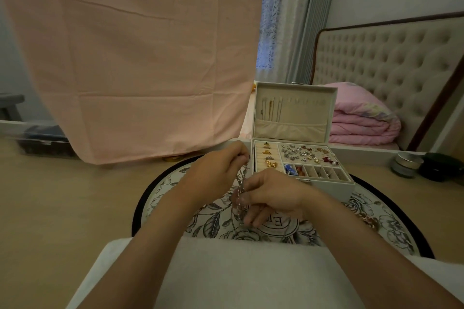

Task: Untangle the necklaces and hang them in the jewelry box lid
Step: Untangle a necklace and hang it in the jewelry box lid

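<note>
Two hands work just in front of the jewelry box [326,186], at its front left corner. Your left hand [216,170] is level with the left wall of the box, fingers curled, with the fingertips pinching the upper end of a silver chain necklace [240,192]. Your right hand [273,195] sits directly before the front wall of the box, thumb and curled fingers gripping the same chain lower down; which fingers actually touch the links cannot be told. The chain runs down from the left fingertips into the right hand, and its bunched lower part hangs above the round floral mat [208,223] on which the box stands. At the rear of the box the lid [308,114] stands upright, with several thin chains [270,108] hanging at the left end of its hook row. A second necklace [369,222], rose-coloured, lies on the mat in front of the box and to its right. Left of the box hangs a pink cloth [138,57]; behind the box to the right lies a folded pink quilt [364,120]; further right of the box stands a round metal tin [405,164]
</note>
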A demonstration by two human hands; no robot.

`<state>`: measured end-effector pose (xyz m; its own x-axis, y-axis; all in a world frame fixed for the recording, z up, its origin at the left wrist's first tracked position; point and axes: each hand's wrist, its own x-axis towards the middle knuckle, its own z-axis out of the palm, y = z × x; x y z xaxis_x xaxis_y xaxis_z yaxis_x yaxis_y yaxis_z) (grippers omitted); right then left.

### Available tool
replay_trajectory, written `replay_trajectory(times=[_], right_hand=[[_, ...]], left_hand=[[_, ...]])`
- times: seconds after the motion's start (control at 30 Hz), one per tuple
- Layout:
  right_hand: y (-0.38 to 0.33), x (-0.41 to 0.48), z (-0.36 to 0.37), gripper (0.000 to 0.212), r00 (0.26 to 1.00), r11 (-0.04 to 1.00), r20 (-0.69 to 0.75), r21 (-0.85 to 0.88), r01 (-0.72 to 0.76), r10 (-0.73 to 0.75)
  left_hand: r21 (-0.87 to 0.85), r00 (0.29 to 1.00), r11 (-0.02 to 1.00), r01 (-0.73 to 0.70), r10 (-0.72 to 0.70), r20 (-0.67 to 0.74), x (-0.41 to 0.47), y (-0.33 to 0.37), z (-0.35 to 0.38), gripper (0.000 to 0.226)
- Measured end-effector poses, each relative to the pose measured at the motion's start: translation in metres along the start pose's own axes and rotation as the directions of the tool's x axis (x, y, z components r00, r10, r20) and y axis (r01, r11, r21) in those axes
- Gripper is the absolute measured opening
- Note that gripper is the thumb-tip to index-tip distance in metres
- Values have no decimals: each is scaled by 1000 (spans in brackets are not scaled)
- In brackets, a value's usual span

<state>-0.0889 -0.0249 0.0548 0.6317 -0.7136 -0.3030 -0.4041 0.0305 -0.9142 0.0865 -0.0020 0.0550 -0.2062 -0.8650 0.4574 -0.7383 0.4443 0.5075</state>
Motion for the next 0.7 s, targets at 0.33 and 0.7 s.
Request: replay_trajectory(times=[0.33, 0.7], right_hand=[[-3, -1, -21, 7, 791, 909, -506, -391, 145, -344], [4, -1, -42, 35, 657, 976, -752, 101, 190, -50]], left_hand=[[-4, 982, 999, 52, -52, -184, -8, -15, -9, 18], [244, 973, 947, 208, -175, -149, -24, -56, 2, 29]])
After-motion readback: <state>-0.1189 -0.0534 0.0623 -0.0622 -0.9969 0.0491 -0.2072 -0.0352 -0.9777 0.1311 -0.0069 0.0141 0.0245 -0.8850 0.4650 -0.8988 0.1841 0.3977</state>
